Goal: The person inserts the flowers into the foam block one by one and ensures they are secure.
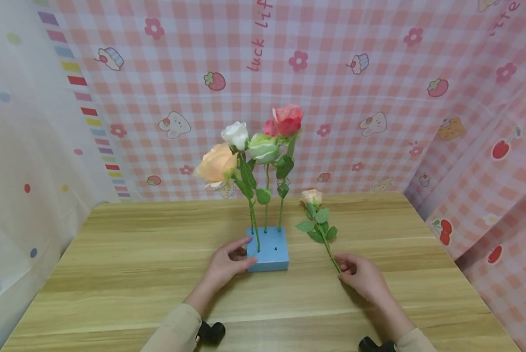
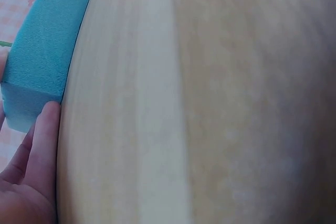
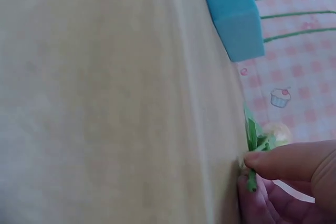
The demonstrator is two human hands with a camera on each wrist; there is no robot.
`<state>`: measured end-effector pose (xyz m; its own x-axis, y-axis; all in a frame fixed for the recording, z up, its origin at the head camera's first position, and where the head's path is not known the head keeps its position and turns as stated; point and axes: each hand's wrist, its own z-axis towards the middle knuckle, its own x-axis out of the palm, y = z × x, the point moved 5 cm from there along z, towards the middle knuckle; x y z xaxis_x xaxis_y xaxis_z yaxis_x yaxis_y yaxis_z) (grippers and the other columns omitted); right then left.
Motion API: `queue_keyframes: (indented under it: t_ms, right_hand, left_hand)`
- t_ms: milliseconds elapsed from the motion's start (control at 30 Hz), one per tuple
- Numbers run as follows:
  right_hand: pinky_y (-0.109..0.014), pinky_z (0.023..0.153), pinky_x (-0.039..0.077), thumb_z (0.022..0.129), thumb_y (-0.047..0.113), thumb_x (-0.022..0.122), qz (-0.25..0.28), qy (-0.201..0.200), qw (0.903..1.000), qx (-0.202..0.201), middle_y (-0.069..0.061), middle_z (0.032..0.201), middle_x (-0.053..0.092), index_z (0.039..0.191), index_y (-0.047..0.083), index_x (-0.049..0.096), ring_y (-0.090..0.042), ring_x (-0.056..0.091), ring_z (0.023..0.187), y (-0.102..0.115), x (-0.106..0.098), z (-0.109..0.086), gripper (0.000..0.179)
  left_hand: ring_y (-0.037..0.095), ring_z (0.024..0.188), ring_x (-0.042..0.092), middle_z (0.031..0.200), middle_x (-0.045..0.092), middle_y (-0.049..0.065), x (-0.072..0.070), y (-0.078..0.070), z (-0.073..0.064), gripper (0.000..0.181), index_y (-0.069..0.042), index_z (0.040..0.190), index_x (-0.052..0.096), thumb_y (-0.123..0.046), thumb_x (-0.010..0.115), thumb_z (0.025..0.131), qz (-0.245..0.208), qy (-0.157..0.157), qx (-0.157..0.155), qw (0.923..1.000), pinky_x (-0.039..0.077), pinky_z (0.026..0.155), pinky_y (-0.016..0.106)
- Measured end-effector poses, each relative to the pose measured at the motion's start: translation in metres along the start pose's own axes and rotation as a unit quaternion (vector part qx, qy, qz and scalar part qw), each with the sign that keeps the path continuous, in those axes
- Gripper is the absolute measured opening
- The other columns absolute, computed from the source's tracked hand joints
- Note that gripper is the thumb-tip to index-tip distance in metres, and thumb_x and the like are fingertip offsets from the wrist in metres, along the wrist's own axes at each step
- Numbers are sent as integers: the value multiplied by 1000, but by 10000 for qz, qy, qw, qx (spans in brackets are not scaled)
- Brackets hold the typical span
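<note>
A blue foam block [image 1: 269, 255] stands on the table with several artificial roses upright in it: a peach rose [image 1: 217, 165], a white rose [image 1: 236, 135], a green rose [image 1: 264, 148] and a red rose [image 1: 285, 121]. My left hand [image 1: 225, 264] holds the block at its left side, fingers also against it in the left wrist view. To the right, a pale peach rose [image 1: 312, 197] lies on the table, its head pointing away from me. Near the lower end of its stem [image 3: 252, 181], my right hand [image 1: 365, 276] pinches it between thumb and fingers.
A small dark hole [image 1: 275, 249] shows in the block's top, right of the peach rose's stem. The wooden table [image 1: 135, 274] reaches back to a pink checked cloth [image 1: 192, 49]. Cloth also hangs at both sides.
</note>
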<state>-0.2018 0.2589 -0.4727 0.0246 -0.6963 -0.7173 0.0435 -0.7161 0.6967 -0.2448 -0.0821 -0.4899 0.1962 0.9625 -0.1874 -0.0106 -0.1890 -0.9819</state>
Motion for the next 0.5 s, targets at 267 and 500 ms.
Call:
queue_keyframes:
  t_ms: [267, 500]
  right_hand:
    - [-25, 69, 52, 83, -1, 75, 527, 272, 9979, 257, -2, 91, 67, 121, -3, 68, -17, 61, 85, -6, -1, 6, 39]
    - [-23, 59, 51, 86, -2, 72, 824, 375, 9953, 335, -5, 90, 65, 120, -7, 66, -16, 57, 81, -9, 0, 10, 35]
  left_hand:
    - [26, 96, 61, 111, 60, 14, 0, 0, 0, 58, -14, 135, 63, -17, 84, 81, 1, -1, -41, 10000, 60, 71, 34]
    - [26, 97, 60, 111, 60, 14, 0, -1, -1, 58, -14, 135, 63, -18, 84, 81, 29, 31, -64, 10000, 60, 72, 34]
